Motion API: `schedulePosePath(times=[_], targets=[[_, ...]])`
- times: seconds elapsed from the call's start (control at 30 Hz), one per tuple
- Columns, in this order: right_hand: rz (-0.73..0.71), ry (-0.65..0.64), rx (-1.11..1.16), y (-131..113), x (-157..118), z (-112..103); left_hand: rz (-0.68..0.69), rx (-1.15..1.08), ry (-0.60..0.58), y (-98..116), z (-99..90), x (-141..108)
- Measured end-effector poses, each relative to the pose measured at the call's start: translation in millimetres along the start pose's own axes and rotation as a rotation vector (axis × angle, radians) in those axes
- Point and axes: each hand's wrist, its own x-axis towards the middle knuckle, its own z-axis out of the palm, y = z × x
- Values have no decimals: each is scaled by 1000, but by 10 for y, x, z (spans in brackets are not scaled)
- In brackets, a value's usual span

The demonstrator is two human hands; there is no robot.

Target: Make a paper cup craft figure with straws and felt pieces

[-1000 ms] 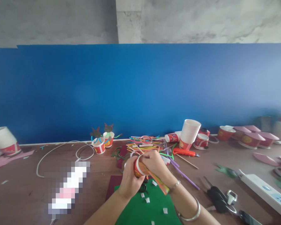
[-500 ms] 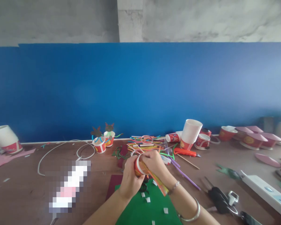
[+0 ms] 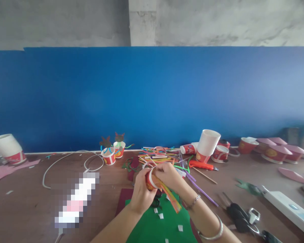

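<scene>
My left hand [image 3: 141,193] is wrapped round a red and white paper cup [image 3: 150,179], tilted with its opening toward the right. At the cup's opening, my right hand [image 3: 168,174] is closed, its fingertips by the rim. An orange and yellow strip [image 3: 171,199] hangs from the cup below my right hand, and its upper end is hidden. Beneath both hands lies a green sheet [image 3: 148,226] with small white pieces on it, and black scissor handles [image 3: 155,202] show by the cup.
Coloured pipe cleaners [image 3: 157,156] lie behind my hands. Two cups with cat figures [image 3: 108,157] stand back left. A stack of white cups [image 3: 208,143], an orange cutter [image 3: 201,165], black scissors [image 3: 239,216] and a power strip [image 3: 290,207] are on the right.
The view has shifted slightly, so the table's objects appear a little further right. My left hand still holds the cup, and my right hand stays at its opening with a small shift.
</scene>
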Motion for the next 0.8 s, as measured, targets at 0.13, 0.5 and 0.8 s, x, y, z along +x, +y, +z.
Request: schedulePosePath(times=[0.13, 0.5, 0.8], targets=[[48, 120, -123, -13, -10, 56, -16, -34, -18, 7, 2, -1], [71, 52, -288, -144, -102, -87, -174, -161, -68, 7, -20, -5], [0, 43, -236, -91, -63, -49, -257, -280, -132, 21, -30, -5]])
